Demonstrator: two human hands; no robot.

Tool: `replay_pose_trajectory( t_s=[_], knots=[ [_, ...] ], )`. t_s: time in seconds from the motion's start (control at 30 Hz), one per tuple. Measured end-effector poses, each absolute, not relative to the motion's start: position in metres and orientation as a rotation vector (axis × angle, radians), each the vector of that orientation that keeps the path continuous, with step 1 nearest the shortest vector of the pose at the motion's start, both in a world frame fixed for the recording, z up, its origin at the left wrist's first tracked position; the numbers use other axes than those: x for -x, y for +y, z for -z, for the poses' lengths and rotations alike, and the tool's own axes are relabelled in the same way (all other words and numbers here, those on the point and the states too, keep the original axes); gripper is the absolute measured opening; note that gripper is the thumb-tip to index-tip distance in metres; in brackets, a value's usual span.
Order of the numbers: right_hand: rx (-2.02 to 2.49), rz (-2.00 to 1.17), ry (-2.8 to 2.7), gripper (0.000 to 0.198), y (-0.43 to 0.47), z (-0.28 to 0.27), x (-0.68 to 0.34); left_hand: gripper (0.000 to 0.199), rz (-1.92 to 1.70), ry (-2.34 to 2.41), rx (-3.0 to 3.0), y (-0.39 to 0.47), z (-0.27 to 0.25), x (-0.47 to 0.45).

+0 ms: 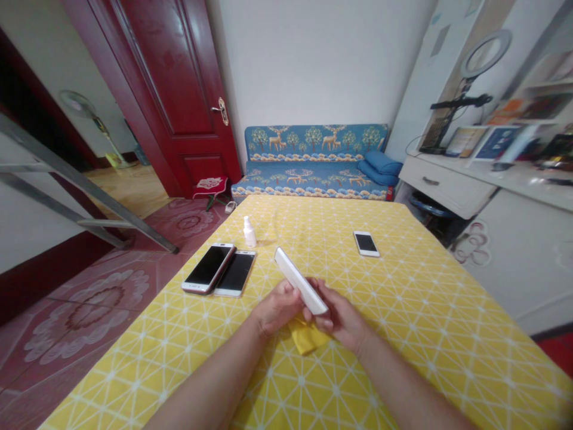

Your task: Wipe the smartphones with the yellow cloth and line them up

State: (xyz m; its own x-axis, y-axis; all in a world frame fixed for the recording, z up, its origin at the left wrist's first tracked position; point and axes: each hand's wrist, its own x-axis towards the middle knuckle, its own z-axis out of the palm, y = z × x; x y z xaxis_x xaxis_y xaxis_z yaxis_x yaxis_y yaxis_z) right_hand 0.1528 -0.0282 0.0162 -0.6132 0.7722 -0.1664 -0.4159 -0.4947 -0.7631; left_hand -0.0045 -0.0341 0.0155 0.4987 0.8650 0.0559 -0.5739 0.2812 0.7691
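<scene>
A white smartphone (298, 279) is tilted up on its edge between my two hands above the table. My left hand (281, 304) grips its near left side, thumb against the edge. Wrapped around its right side, my right hand (340, 313) has its fingers closed on it. Just below the hands shows a yellow cloth (308, 338); whether fingers hold it or it lies on the table, I cannot tell. To the left, a larger white phone (209, 267) with a dark screen partly overlaps another phone (236, 273). A small white spray bottle (249, 233) stands upright behind them.
A smaller white phone (366, 243) lies at the back right of the table, on a yellow patterned tablecloth (430, 286). Beyond is a blue sofa (308, 173). A white cabinet (501, 239) stands right; a metal ladder (102, 197) leans at left.
</scene>
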Motion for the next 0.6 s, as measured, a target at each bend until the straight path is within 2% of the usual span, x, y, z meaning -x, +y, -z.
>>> replay_pose_trajectory(
  t_s=[0.13, 0.27, 0.33, 0.43, 0.5, 0.6],
  knots=[
    [0.557, -2.257, -0.775, 0.027, -0.029, -0.017, -0.16, 0.028, -1.075, 0.378, -0.83, -0.035, -0.02, 0.003],
    [0.631, -2.175, -0.788, 0.024, -0.032, -0.018, -0.158, 0.038, -1.04, 0.383, -0.818, -0.033, -0.02, 0.002],
    [0.708, -2.033, -0.773, 0.029, -0.028, -0.02, -0.159, 0.041, -1.045, 0.413, -0.782, -0.03, -0.016, 0.001],
    [0.865, -1.652, -0.703, 0.027, -0.009, -0.024, -0.176, 0.034, -1.083, 0.502, -0.7, -0.025, -0.009, -0.002],
    [0.988, -1.379, -0.637, 0.027, 0.013, -0.027, -0.199, 0.032, -1.095, 0.555, -0.664, -0.023, -0.007, -0.004],
    [1.107, -1.136, -0.555, 0.026, 0.05, -0.031, -0.244, 0.033, -1.075, 0.592, -0.669, -0.022, -0.007, -0.005]
  ],
)
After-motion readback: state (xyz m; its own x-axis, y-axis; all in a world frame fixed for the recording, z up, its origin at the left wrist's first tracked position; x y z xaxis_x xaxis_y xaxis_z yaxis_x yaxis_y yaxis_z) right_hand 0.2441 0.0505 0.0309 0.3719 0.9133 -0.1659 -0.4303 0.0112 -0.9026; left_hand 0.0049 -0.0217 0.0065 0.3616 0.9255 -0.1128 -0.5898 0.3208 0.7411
